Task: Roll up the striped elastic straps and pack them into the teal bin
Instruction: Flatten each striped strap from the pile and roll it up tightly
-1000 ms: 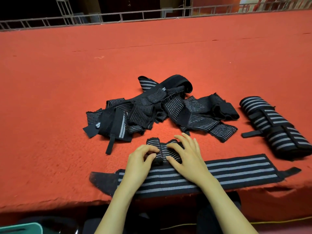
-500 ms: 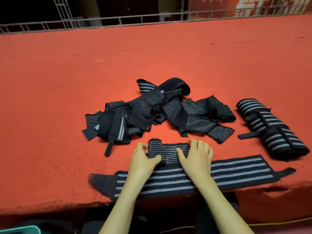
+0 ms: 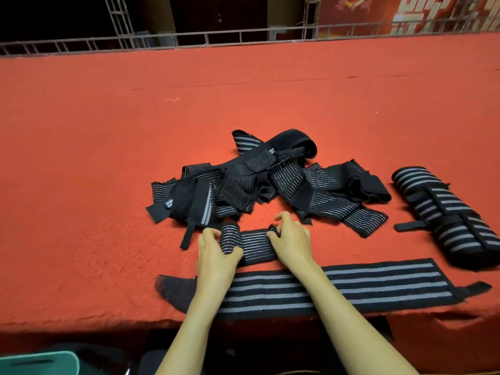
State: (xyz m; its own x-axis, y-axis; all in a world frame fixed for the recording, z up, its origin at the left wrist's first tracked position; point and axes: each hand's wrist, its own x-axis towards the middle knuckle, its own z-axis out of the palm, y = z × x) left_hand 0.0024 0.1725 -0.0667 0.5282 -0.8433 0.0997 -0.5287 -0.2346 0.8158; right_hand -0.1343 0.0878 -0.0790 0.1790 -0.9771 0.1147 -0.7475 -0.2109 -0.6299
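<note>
on the table (image 3: 108, 158), left hand (image 3: 216, 253) and right hand (image 3: 292, 242) each have a curled grip round the part-rolled strap (image 3: 255, 244).

Two hands show: left hand (image 3: 216, 253) and right hand (image 3: 292, 239). One half-rolled strap (image 3: 254, 243) lies at centre, one flat strap (image 3: 365, 285) at six o'clock, and one teal bin (image 3: 38, 364) at seven. The heap of loose straps (image 3: 257, 180) at twelve and the rolled straps (image 3: 446, 212) at three are too tangled to count.

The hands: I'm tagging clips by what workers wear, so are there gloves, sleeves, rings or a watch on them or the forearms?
The left hand and right hand are bare: no gloves, and no ring, watch or bracelet shows. The left forearm and right forearm are uncovered down to the picture's bottom edge; no sleeve is in view.
</note>
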